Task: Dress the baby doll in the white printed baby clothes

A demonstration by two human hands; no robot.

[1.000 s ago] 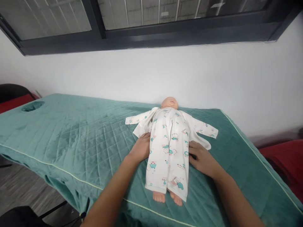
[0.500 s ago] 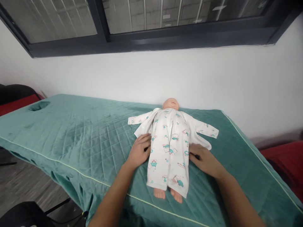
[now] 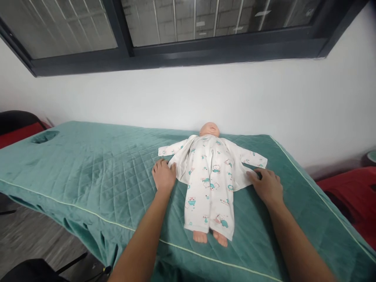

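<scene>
A baby doll (image 3: 209, 129) lies on its back on a green quilted bed cover (image 3: 117, 184), head near the wall and bare feet toward me. It is dressed in a white printed top (image 3: 179, 162) with sleeves spread sideways, and white printed trousers (image 3: 210, 196) that reach up over its chest. My left hand (image 3: 163, 175) pinches the lower left corner of the top. On the other side, my right hand (image 3: 266, 185) has thumb and fingers at the top's right corner, drawn outward from the trousers.
A white wall (image 3: 147, 98) and a dark window frame (image 3: 176, 55) stand behind the bed. Red items (image 3: 352, 196) lie beyond its right edge. A face hole (image 3: 45, 136) is at the far left of the bed, and a black object (image 3: 32, 270) is at the lower left.
Both hands have moved outward from the trousers' sides, and the top's lower corners are now spread wider. The view has shifted slightly.
</scene>
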